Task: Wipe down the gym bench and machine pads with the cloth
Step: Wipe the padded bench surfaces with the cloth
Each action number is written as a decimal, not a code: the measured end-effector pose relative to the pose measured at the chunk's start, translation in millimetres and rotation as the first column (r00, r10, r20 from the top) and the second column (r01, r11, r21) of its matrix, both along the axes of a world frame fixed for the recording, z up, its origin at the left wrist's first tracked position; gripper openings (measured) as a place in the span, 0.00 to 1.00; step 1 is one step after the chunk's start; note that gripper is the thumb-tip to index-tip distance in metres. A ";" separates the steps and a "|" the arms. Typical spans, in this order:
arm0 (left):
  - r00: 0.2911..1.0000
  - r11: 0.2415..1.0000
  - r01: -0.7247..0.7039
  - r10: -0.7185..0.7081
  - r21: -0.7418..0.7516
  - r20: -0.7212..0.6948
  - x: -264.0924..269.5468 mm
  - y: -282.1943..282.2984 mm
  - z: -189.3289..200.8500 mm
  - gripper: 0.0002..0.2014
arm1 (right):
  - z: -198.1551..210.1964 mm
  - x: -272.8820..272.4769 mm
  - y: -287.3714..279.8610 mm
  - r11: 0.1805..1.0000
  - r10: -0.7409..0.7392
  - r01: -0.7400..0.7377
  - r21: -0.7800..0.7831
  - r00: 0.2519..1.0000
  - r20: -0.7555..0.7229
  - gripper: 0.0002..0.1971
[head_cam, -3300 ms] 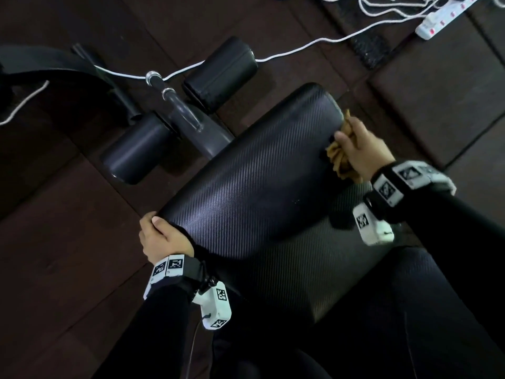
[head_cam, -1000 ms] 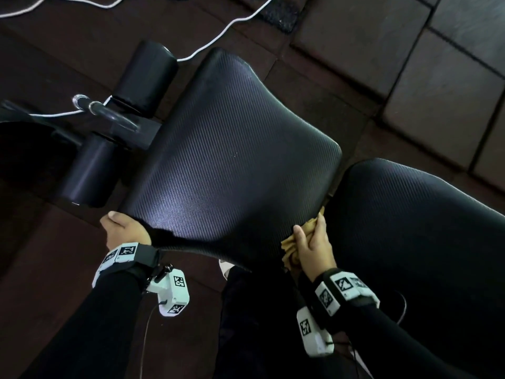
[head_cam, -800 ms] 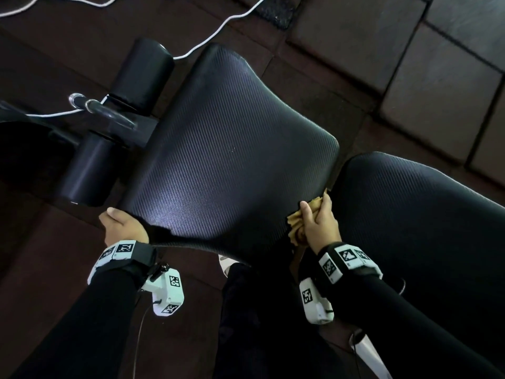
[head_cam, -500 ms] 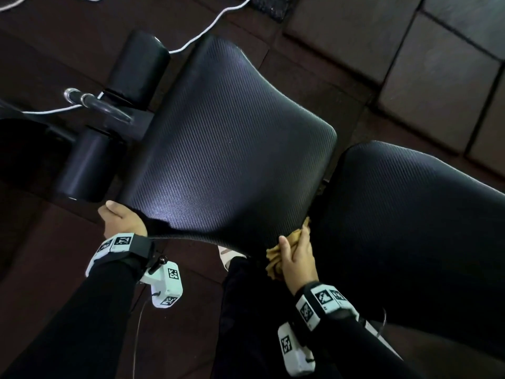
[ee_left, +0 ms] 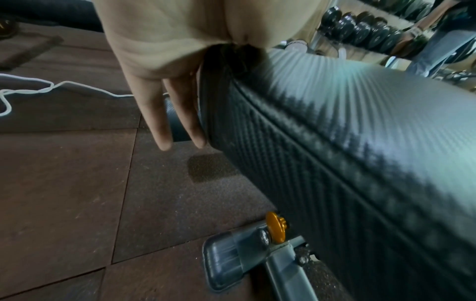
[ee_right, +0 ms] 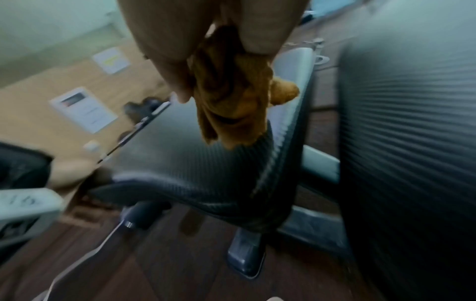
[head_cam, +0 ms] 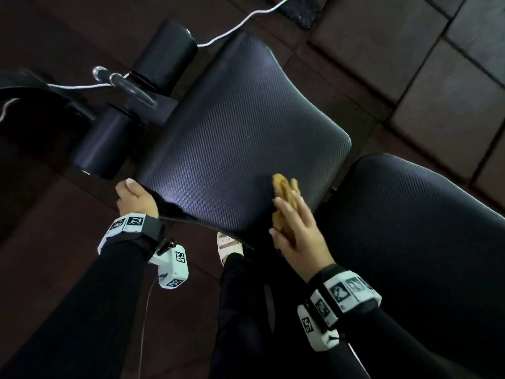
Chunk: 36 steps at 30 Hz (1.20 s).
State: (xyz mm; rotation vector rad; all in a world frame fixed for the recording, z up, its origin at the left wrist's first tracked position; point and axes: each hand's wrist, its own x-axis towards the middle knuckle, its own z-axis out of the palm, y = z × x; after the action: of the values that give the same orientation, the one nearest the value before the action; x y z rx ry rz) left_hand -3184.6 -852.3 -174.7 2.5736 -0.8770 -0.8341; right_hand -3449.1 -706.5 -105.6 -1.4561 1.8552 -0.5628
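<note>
Right hand (head_cam: 296, 231) laid flat over the crumpled tan cloth (head_cam: 285, 192), fingers (head_cam: 289, 210) fairly straight and pressing it onto the near right corner of the textured black seat pad (head_cam: 240, 132). From the right wrist view, cloth (ee_right: 231, 97) bunched between thumb and fingers, hanging just over the pad's edge (ee_right: 195, 163). A bit blurry there, so hard to say how tight the hold is.

Left hand (head_cam: 135, 196) clamped on the pad's near left corner, thumb on top, remaining fingers (ee_left: 159, 114) reaching down the side of the pad (ee_left: 347, 142) in the left wrist view.

Second, bigger back pad (head_cam: 423, 255) just to the right of the seat pad, narrow gap between them. Two black foam rollers (head_cam: 166, 54) on a metal bar at the far left end. White cable (head_cam: 237, 26) snaking over the dark rubber floor tiles (head_cam: 410, 50). Orange knob (ee_left: 275, 227) on the grey frame underneath. Rack of weight plates (ee_left: 368, 30) in the background.
</note>
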 end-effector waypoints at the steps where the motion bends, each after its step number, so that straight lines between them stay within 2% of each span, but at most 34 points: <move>1: 1.000 1.000 -0.001 0.001 0.013 -0.014 -2.4 1.9 3.2 0.23 | -0.1 5.1 -8.1 0.993 0.103 -0.103 0.049 0.995 0.012 0.29; 4: 0.997 0.999 -0.020 0.023 0.031 -0.074 -13.8 16.4 13.9 0.25 | -5.0 16.6 -16.6 0.901 0.379 -0.370 0.225 0.925 0.004 0.29; 6: 0.995 1.000 -0.011 0.012 0.010 -0.097 -27.4 32.3 19.0 0.28 | -6.8 16.2 -15.2 0.870 0.452 -0.442 0.218 0.892 0.003 0.30; 8: 0.995 0.999 0.014 -0.018 -0.038 -0.103 -47.5 52.4 22.7 0.32 | -4.4 8.1 -15.2 0.896 0.419 -0.423 0.138 0.906 0.055 0.30; 10: 0.994 0.994 0.094 -0.097 -0.057 -0.057 -75.0 72.6 27.4 0.35 | -3.8 -8.1 -19.1 0.940 0.330 -0.334 0.074 0.942 0.055 0.28; 12: 0.980 0.979 0.199 -0.199 -0.049 0.016 -105.0 91.0 34.0 0.37 | -5.5 -28.2 -27.8 0.966 0.250 -0.248 0.077 0.968 -0.021 0.27; 14: 0.937 0.938 0.342 -0.336 -0.059 0.089 -136.7 106.5 41.1 0.37 | -11.0 -49.1 -38.5 0.970 0.219 -0.200 0.140 0.966 -0.134 0.27; 16: 0.869 0.867 0.492 -0.484 -0.072 0.102 -165.8 118.6 45.5 0.35 | -15.9 -64.1 -49.9 0.961 0.229 -0.192 0.199 0.955 -0.186 0.29; 18: 0.815 0.813 0.580 -0.576 -0.054 0.067 -188.4 126.9 44.2 0.34 | -20.1 -71.0 -59.1 0.939 0.284 -0.236 0.250 0.943 -0.175 0.32; 22: 0.792 0.795 0.606 -0.606 0.024 0.072 -202.8 142.7 32.0 0.35 | -26.4 -69.8 -60.3 0.904 0.361 -0.298 0.306 0.916 -0.176 0.34; 25: 0.855 0.850 0.518 -0.512 -0.097 0.079 -198.4 151.1 24.5 0.32 | -28.2 -70.3 -59.4 0.915 0.342 -0.286 0.286 0.925 -0.167 0.34; 28: 0.966 0.940 0.249 -0.257 -0.235 -0.003 -199.8 162.5 18.0 0.34 | -28.6 -71.9 -59.8 0.916 0.337 -0.286 0.282 0.929 -0.155 0.34; 30: 0.990 0.951 0.058 -0.095 -0.304 -0.108 -203.6 170.4 14.5 0.37 | -28.4 -71.8 -59.5 0.916 0.340 -0.289 0.280 0.928 -0.155 0.34; 33: 0.944 0.932 -0.196 0.095 -0.304 -0.316 -213.0 182.9 7.5 0.38 | -28.1 -71.8 -60.3 0.913 0.344 -0.292 0.283 0.926 -0.156 0.34; 36: 0.825 0.889 -0.453 0.387 -0.071 -0.412 -223.4 190.3 2.6 0.36 | -27.9 -72.0 -60.5 0.908 0.358 -0.300 0.291 0.918 -0.171 0.34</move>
State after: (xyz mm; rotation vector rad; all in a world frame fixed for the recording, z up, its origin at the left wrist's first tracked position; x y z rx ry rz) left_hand -3408.0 -661.9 -172.1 2.2114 -0.2281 -1.0268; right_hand -3521.1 -767.0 -133.5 -1.6556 1.7112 0.0118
